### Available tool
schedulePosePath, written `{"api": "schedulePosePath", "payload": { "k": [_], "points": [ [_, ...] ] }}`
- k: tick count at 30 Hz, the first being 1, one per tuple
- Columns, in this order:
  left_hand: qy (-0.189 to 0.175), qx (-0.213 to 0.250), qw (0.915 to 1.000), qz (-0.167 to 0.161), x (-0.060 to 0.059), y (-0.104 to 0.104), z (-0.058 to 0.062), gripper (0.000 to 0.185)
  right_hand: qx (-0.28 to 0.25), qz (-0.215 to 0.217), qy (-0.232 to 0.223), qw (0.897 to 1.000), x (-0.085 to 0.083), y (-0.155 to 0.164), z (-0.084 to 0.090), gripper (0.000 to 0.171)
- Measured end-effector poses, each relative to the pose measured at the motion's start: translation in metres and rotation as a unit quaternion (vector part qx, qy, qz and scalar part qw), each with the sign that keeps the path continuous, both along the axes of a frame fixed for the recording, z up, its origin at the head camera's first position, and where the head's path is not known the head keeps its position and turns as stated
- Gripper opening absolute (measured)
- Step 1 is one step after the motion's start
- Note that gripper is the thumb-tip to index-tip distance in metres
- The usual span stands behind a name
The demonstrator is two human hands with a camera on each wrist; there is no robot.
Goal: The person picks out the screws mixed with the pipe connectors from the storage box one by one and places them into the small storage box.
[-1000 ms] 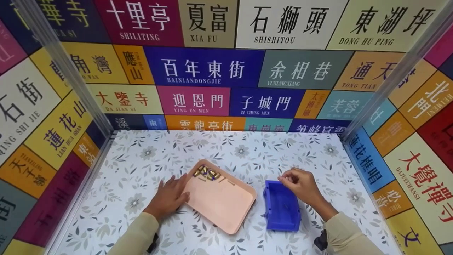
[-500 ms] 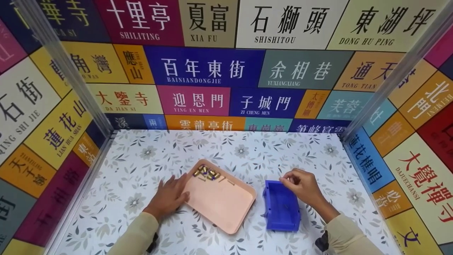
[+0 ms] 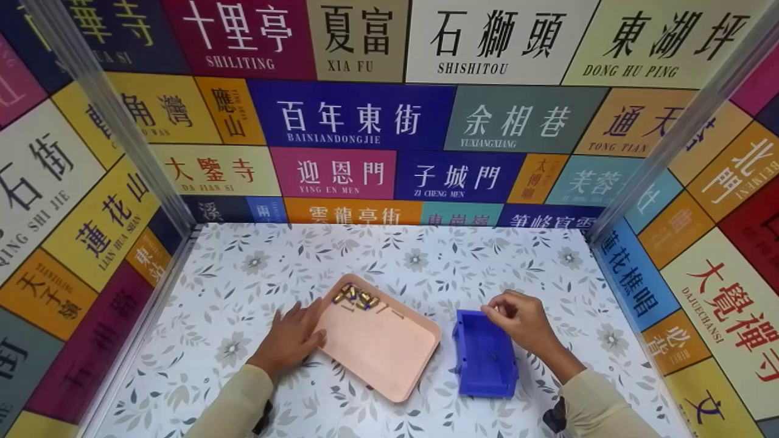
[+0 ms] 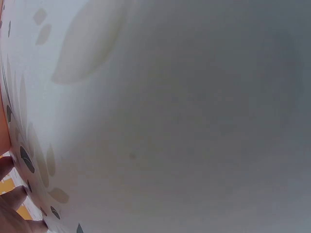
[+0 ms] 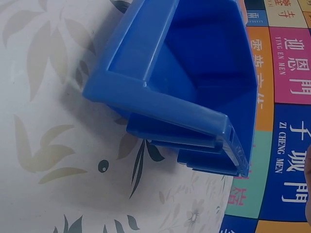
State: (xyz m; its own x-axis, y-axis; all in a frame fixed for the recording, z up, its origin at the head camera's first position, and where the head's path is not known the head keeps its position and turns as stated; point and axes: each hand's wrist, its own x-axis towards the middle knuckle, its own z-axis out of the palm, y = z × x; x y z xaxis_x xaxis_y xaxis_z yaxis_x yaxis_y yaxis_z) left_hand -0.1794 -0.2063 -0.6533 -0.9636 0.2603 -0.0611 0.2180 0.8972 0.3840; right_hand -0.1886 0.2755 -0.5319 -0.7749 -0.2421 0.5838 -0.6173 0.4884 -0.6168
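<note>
My left hand [image 3: 289, 340] rests at the left edge of a peach tray [image 3: 377, 359], fingers spread and thumb over the rim. Several small brass-coloured cylinders [image 3: 365, 299] lie bunched in the tray's far left corner, with thinner pieces beside them. Over the far right corner of a blue plastic bin [image 3: 484, 383], my right hand [image 3: 517, 316] has its fingers curled and thumb close to the forefinger; nothing shows between them. A small dark piece [image 3: 492, 353] lies inside the bin. In the right wrist view the bin [image 5: 165, 102] appears large, its floor partly hidden.
A white table [image 3: 255, 292] with a leaf and flower print carries both containers, the bin right of the tray. Colourful sign-printed panels [image 3: 353, 112] rise at the back and both sides. Clear strips [image 3: 657, 140] run down the corners.
The right hand has shifted very slightly right at the bin's far edge. The left hand, tray and bin look the same as before.
</note>
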Motion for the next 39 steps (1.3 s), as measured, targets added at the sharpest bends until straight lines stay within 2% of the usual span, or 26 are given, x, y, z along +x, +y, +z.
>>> {"api": "schedulePosePath", "payload": {
  "k": [3, 14, 20, 22, 29, 39],
  "points": [
    [-0.011, -0.005, 0.9999, 0.003, 0.000, 0.000, 0.000, 0.074, -0.001, 0.002, 0.000, 1.000, 0.000, 0.000, 0.000, 0.021],
    [-0.013, -0.004, 0.9999, 0.006, 0.000, 0.000, 0.002, 0.074, -0.002, -0.005, -0.003, 1.000, 0.001, 0.001, -0.001, 0.022],
    [-0.023, -0.006, 0.9997, 0.008, 0.001, 0.001, 0.003, 0.074, 0.011, -0.014, -0.014, 1.000, -0.009, 0.015, -0.027, 0.025],
    [-0.021, -0.005, 0.9997, 0.007, 0.002, 0.001, 0.003, 0.074, 0.018, -0.014, -0.016, 1.000, -0.012, 0.019, -0.033, 0.027],
    [0.033, 0.008, 0.9994, -0.010, 0.001, 0.001, 0.002, 0.073, 0.018, 0.005, -0.019, 1.000, -0.012, 0.025, -0.036, 0.026],
    [0.017, -0.005, 0.9998, -0.008, 0.001, 0.001, 0.003, 0.074, 0.014, -0.013, -0.014, 1.000, -0.012, 0.024, -0.040, 0.027]
  ]
}}
